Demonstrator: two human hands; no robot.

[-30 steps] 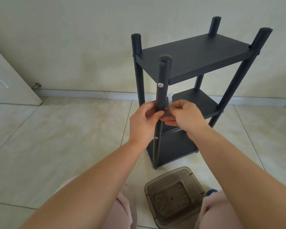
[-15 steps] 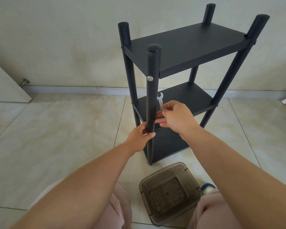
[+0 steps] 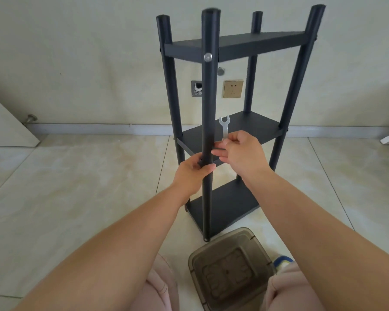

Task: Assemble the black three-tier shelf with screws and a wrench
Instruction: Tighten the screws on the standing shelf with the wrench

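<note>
The black three-tier shelf (image 3: 238, 44) stands upright on the tiled floor near the wall. A silver screw head (image 3: 208, 57) shows on its near front post (image 3: 208, 104) at the top tier. My left hand (image 3: 194, 172) grips that post at middle-tier height. My right hand (image 3: 240, 153) is just right of the post and pinches a small silver wrench (image 3: 224, 126), whose open jaw points up. Its extended fingertips reach the post beside the middle tier (image 3: 252, 129).
A brown translucent plastic box (image 3: 231, 270) lies on the floor in front of the shelf, between my knees. A blue object (image 3: 282, 260) peeks out beside it. A wall socket (image 3: 233, 89) and a grey wall plate (image 3: 197, 89) sit behind the shelf. A white door (image 3: 7, 126) is at left.
The view has tilted up, so the shelf is seen more from the front. My left hand slid down the front post; my right hand stayed beside it with the wrench.
</note>
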